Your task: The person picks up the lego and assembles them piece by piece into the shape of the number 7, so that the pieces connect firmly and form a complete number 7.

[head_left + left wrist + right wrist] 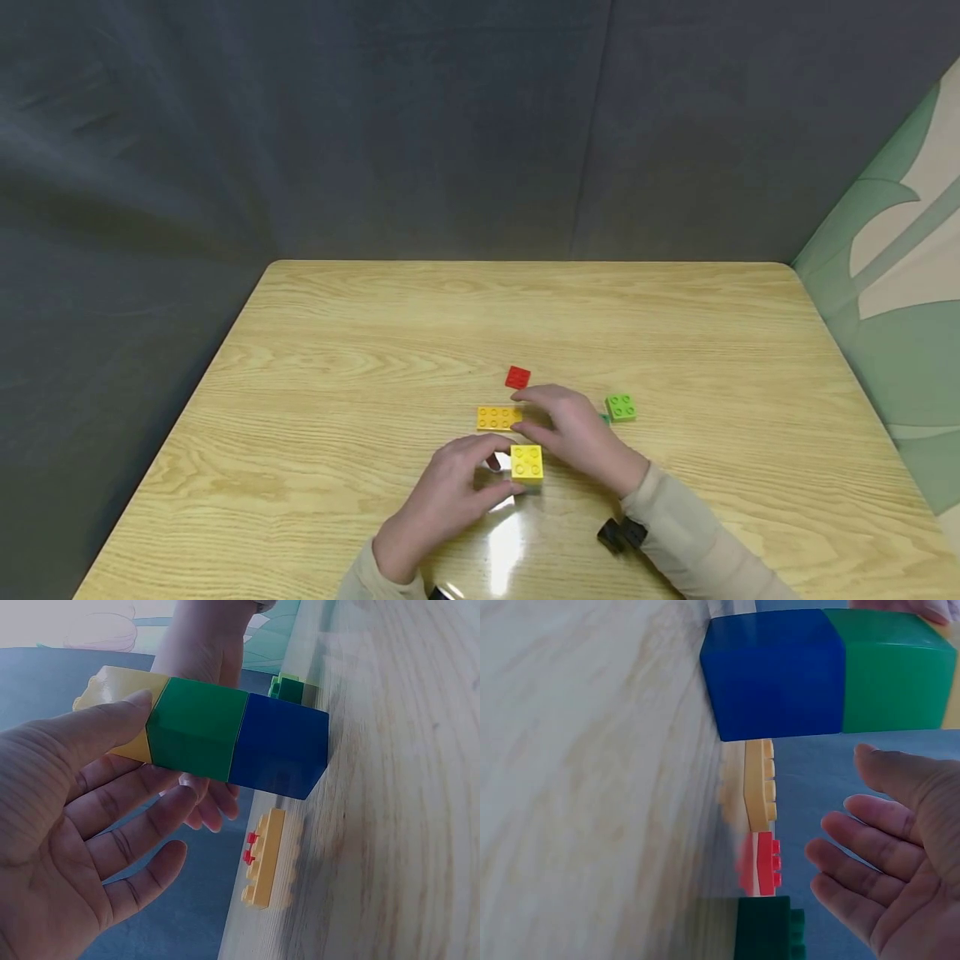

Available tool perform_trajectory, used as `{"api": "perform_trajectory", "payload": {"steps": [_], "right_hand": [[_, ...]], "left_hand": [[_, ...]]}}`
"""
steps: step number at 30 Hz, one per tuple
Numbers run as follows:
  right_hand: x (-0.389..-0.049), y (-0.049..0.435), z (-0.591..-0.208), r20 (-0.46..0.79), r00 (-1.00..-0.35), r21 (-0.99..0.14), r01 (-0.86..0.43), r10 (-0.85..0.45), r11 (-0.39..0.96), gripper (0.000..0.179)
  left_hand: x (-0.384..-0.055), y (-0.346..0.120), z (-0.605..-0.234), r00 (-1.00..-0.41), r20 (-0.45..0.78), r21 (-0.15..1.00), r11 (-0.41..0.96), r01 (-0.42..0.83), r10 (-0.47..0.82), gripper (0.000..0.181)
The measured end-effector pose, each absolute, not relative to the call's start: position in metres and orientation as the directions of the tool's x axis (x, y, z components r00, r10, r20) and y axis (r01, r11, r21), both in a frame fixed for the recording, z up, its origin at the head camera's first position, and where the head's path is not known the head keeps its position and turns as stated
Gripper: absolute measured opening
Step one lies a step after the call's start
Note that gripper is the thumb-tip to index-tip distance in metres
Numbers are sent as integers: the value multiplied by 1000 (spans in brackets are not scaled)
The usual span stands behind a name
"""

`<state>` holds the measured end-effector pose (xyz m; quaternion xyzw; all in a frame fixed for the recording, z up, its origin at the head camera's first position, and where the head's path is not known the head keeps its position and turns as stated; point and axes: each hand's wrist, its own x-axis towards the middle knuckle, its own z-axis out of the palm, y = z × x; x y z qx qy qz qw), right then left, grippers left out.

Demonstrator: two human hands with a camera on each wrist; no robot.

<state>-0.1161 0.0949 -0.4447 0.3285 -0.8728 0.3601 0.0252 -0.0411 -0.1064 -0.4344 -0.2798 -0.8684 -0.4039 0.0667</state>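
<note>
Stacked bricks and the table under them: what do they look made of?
The stacked bricks look like moulded plastic: flat saturated yellow, green and blue faces, slightly glossy, with round studs on top. The table looks like wood-grain laminate or varnished wood; a bright glare patch suggests a smooth finish.

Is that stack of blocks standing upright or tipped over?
Upright: the stack stands on the table, blue block at the bottom, studs up.

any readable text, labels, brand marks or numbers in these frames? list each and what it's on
None readable in any view.
Stack of yellow, green and blue bricks: plain faces, no print.
Flat yellow plate, red plate, green brick: any stud marks are too small to read.
Wooden table, grey backdrop, patterned green cloth: no lettering.
</note>
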Motion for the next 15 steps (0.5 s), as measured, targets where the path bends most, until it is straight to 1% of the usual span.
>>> {"api": "perform_trajectory", "payload": {"steps": [15], "right_hand": [[-122,90,-452,213,-794,-598,-567,-569,567,39]], "left_hand": [[-40,-106,-434,-843,326,669,525,525,428,40]]}}
